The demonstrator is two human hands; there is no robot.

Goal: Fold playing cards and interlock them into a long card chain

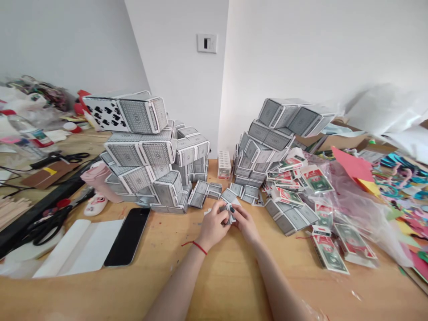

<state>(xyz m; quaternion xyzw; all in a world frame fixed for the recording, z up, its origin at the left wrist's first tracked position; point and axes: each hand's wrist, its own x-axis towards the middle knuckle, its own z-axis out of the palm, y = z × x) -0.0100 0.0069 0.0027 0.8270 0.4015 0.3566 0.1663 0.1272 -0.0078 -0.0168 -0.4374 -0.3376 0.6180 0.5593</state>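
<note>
Forearms, two, bare, over a light wooden tabletop (230,285); red cord bracelet (200,248) on left wrist.

Left hand (214,223): thumb and fingers pinching a small folded playing-card piece (228,215), grey-patterned, at the near centre, just above the table. Right hand (245,221): fingertips gripping the same piece from its right side.

Card packs (329,254), red and green, several, right; lettering too small to read. One near pack has its white flap raised; contents cannot be told. Further packs lie heaped behind, among clear plastic wrapping (377,227).

Bottle (36,133), clear plastic, far left; red-and-blue label, text illegible. Jar (72,128), red-lidded, just beside it; contents hidden.

Compartmented box (224,165), pale, far centre, between the stacks; contents too small to tell. Cardboard box (344,141), far right, with a bluish sheet across it.

Left stack (129,154), blocks of folded playing cards, grey backs; its top block shows black spade pips. Right stack (267,149), similar blocks.

Smartphone (127,236), black, screen dark, near left, beside folded white paper (90,245). Scissors (55,223), black-handled, farther left.
</note>
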